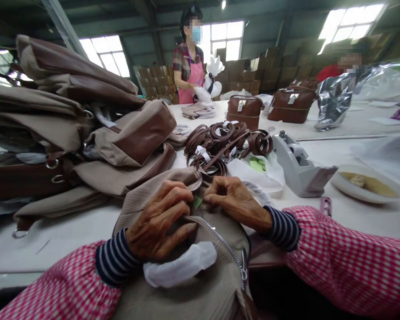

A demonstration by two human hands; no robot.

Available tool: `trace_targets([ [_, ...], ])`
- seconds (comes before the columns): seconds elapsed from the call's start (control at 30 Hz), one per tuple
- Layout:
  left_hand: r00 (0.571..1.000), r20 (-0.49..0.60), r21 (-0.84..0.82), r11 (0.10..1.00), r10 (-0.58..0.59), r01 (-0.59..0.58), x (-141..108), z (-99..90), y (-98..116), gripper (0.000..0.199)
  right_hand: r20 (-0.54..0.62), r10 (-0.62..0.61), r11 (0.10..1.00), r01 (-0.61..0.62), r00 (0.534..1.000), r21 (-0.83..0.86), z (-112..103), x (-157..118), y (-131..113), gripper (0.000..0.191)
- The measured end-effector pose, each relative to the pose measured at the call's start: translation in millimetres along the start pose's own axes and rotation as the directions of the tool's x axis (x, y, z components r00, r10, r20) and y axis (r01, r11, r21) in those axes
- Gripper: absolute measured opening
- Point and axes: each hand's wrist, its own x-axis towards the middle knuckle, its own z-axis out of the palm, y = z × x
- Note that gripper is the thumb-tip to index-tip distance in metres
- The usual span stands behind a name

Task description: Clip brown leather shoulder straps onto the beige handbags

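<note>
A beige ribbed bag (216, 266) with a metal zip lies in front of me, its zipped opening spread apart. My left hand (162, 222) is closed at the left side of that opening, fingers bent over the fabric. At the other side, my right hand (235, 200) is closed in a pinch; what its fingertips hold is hidden. Between the two hands a small green piece (198, 202) shows in the opening. A white wrapped handle (182, 265) arches across the bag below my left hand. The zip pull (243, 266) hangs at the lower right.
Beige and brown bags (133, 138) are piled at the left. Coiled brown straps (225, 142) lie ahead, beside a grey tape dispenser (300, 169) and a white dish (370, 184). Brown bags (243, 111) stand farther back. A person in a pink apron (196, 75) handles white wrapping across the table.
</note>
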Motion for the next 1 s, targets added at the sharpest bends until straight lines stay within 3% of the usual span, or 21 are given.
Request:
trace_targets([
  [0.13,0.999,-0.050,-0.009,1.000,0.001,-0.001,2,5.2,-1,0.003,0.120,-0.121,0.979,0.139,0.985,-0.148,10,-4,-6,0.019],
  [0.27,0.998,-0.062,-0.027,0.999,0.025,-0.026,5,8.0,-1,0.004,0.309,-0.111,0.992,0.124,0.945,-0.022,19,-1,-5,0.028],
  [0.37,0.997,-0.077,-0.023,1.000,0.017,-0.019,1,8.5,-3,0.007,0.215,-0.106,0.994,0.104,0.971,0.019,11,-6,-3,0.026],
  [0.47,0.995,-0.095,-0.007,1.000,0.023,-0.024,-3,9.9,-4,0.008,0.160,-0.239,0.934,0.272,0.958,-0.230,0,-15,0,0.020],
  [0.57,0.991,-0.132,0.010,1.000,0.015,-0.014,-6,13.2,-4,0.009,0.288,-0.303,0.791,0.408,0.909,-0.456,4,-16,6,0.016],
  [0.63,0.988,-0.154,0.019,1.000,-0.002,0.005,-6,15.3,-3,0.011,0.365,-0.288,0.787,0.436,0.885,-0.437,12,-12,9,0.018],
  [0.73,0.986,-0.167,0.025,1.000,-0.002,0.006,-4,15.7,-2,0.009,0.372,-0.223,0.911,0.328,0.901,-0.249,18,-4,10,0.028],
  [0.8,0.989,-0.149,0.040,0.999,0.002,0.004,-2,13.7,-1,0.008,0.290,-0.167,0.983,0.182,0.942,-0.024,15,-3,10,0.029],
  [0.87,0.993,-0.115,0.068,0.998,0.011,-0.003,-2,11.5,-2,0.007,0.197,-0.126,0.981,0.093,0.972,0.169,9,-6,10,0.026],
  [0.93,0.997,-0.065,0.120,0.992,0.036,-0.028,-5,11.4,-5,0.007,0.132,-0.103,0.980,0.078,0.986,0.183,6,-11,13,0.023],
  [1.0,0.998,-0.025,0.169,0.984,0.062,-0.057,-12,16.4,-13,0.015,0.101,-0.076,0.996,0.071,0.992,0.052,6,-14,20,0.022],
])
